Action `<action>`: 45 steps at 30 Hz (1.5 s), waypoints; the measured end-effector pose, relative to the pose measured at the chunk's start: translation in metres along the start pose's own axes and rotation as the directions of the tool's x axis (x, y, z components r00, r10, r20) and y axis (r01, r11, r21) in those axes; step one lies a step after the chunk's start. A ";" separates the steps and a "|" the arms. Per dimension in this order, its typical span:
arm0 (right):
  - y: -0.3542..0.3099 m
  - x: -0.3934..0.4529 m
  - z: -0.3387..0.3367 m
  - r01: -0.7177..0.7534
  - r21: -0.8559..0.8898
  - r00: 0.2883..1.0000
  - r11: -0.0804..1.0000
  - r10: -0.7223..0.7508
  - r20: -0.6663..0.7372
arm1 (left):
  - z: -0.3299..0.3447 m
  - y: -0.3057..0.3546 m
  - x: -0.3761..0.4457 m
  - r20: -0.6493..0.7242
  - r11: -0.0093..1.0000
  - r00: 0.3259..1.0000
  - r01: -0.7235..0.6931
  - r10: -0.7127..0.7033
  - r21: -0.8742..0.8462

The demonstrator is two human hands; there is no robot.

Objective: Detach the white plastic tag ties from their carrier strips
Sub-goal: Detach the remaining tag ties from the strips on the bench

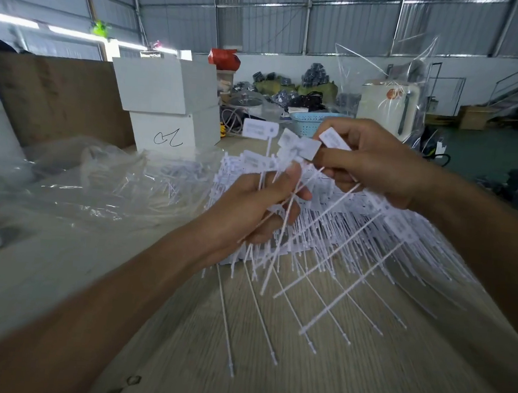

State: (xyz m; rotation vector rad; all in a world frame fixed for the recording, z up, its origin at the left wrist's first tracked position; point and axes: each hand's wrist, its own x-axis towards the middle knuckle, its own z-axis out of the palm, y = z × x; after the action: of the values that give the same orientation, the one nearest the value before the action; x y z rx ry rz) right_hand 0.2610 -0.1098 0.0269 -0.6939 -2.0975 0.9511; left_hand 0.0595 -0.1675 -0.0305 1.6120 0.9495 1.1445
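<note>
I have both hands raised over the table, close together above a big heap of white tag ties. My left hand is curled round a bundle of tag ties, their thin tails fanning down and out below my palm towards the wood-grain surface and their flat label heads sticking up above my thumb. My right hand pinches one label head at the top of that bundle, thumb and fingers closed on it. The picture is blurred, so I cannot tell where the carrier strips run.

The heap lies directly under and behind my hands, spreading to the right edge of the table. My forearms cover much of its near side.

To the left, crumpled clear plastic bags lie on the table, touching the heap's left edge. Behind them stand two stacked white boxes, the lower one with a black scribble. A brown cardboard sheet stands beside them at the left. A pale blue basket peeks out just beyond my right hand, partly hidden by it. Farther back, dark bagged goods sit against the wall.
</note>
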 end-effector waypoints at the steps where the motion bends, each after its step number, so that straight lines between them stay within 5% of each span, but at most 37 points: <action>1: 0.001 0.001 0.002 0.004 0.006 1.000 1.000 -0.004 -0.024 | 0.003 0.000 -0.001 0.018 0.999 1.000 -0.018 0.018 0.036; 10: 0.000 -0.003 -0.010 -0.022 0.008 0.997 1.000 0.021 0.076 | -0.002 0.004 -0.002 -0.097 0.995 0.994 -0.051 0.059 0.090; 18: -0.001 -0.007 -0.009 -0.113 -0.070 0.950 0.991 0.128 0.284 | -0.002 0.002 0.000 -0.139 0.997 0.988 -0.068 0.062 -0.041; 29: -0.004 -0.004 0.014 0.056 -0.016 0.874 0.998 -0.041 0.484 | 0.006 0.010 -0.006 -0.168 0.982 0.973 -0.139 0.160 0.128; 38: 0.003 -0.002 0.012 0.017 0.022 0.900 1.000 -0.025 0.435 | 0.004 0.006 -0.004 -0.123 0.979 0.983 -0.112 0.134 0.173; 45: 0.004 -0.003 0.006 -0.063 0.038 0.896 0.997 0.039 0.442 | -0.005 0.009 0.002 -0.196 0.984 0.971 -0.156 0.136 -0.090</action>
State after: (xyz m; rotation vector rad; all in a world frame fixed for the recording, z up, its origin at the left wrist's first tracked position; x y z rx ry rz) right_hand 0.2588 -0.1126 0.0196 -0.5437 -2.4435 1.2838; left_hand 0.0555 -0.1670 -0.0210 1.5283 0.8860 1.4472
